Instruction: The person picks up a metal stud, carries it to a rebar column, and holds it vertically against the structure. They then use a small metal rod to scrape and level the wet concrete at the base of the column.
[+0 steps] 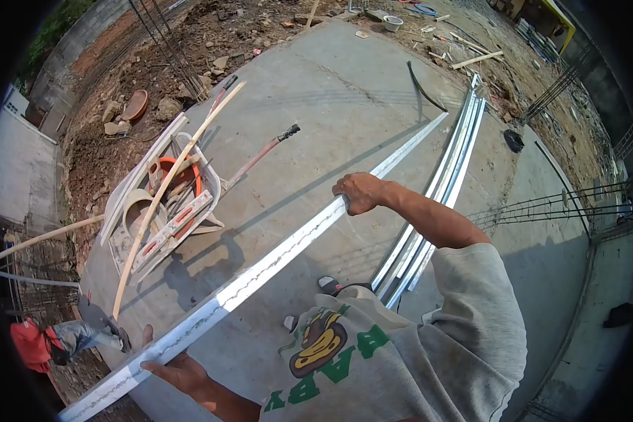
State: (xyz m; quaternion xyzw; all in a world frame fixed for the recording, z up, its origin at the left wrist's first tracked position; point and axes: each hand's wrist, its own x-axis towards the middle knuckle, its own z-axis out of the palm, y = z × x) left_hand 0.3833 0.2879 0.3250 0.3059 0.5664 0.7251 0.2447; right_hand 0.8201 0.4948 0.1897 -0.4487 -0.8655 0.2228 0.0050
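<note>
The right arm (432,216) is slanting forward and leftward from the shoulder, and the right grip (359,193) is holding tight — its knuckles are facing up, its fingers are curling over. Lower in view, the left forearm (226,399) is angling outward, and the left grip (184,373) is cupping from beneath — its thumb is lying nearer while one fingertip is standing up beyond.

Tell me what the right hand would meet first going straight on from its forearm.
Past the metal bar it holds, the right hand would likely meet the nearer wheelbarrow handle first; depth is unclear, so it might pass above.
</note>
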